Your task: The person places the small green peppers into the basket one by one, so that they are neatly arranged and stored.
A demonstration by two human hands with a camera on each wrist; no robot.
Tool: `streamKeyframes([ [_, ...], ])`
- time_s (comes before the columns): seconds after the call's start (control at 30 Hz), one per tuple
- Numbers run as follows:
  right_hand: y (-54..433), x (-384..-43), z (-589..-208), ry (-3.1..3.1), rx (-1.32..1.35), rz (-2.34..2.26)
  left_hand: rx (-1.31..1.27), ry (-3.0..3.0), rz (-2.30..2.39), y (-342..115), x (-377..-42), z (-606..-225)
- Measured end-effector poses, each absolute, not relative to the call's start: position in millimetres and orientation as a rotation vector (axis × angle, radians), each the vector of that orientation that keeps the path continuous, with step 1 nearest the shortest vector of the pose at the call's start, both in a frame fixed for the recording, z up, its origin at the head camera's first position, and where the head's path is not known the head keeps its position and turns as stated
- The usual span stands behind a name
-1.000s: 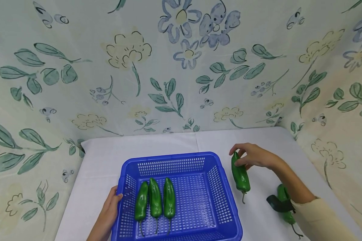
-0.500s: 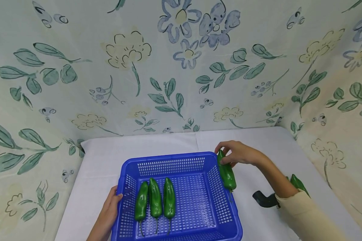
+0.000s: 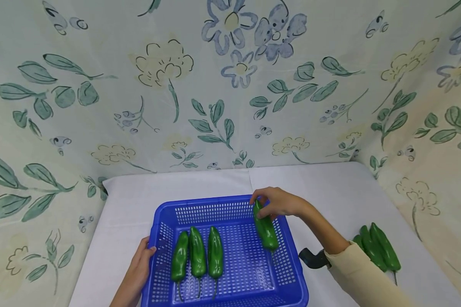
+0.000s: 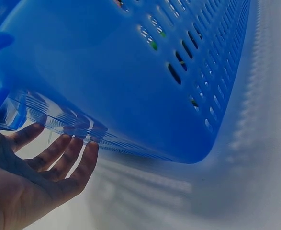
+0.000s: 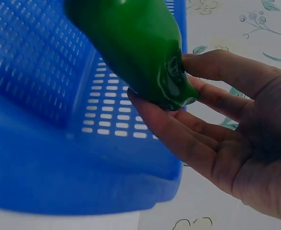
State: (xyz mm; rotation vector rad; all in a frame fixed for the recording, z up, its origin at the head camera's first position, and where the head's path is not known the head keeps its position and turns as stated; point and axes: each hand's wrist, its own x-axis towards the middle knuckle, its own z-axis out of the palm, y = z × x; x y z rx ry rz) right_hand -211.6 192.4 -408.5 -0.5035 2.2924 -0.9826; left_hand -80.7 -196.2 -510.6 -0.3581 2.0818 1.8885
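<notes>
My right hand (image 3: 277, 202) pinches a green pepper (image 3: 266, 230) by its tip, over the right side of a blue plastic basket (image 3: 215, 199). The stem end hangs down toward me. In the right wrist view, thumb and fingertips close on the pepper's narrow end (image 5: 145, 57). Three more green peppers (image 3: 198, 251) lie side by side in the basket's left half, stems toward me. My left hand (image 3: 138, 262) holds the basket's left rim; its thumb lies at the rim. The left wrist view shows its fingers (image 4: 66, 167) bent against the basket's outer side wall.
Several green peppers (image 3: 384, 247) lie on the white cloth (image 3: 330, 183) at the right, partly behind my sleeve (image 3: 363, 273). A black curved piece (image 3: 313, 258) sticks out at my right wrist. Floral fabric (image 3: 223, 85) stands behind the table.
My right hand has carried the pepper leftward, from the cloth right of the basket, across its rim to above its inside. The left hand and basket have stayed put.
</notes>
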Motion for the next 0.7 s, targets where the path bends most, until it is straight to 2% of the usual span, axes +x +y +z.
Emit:
streamKeyframes([
  [0.7, 131, -200, -448, 2.305, -0.489, -0.971, -0.358, 2.101, 1.889, -194, -80, -508],
])
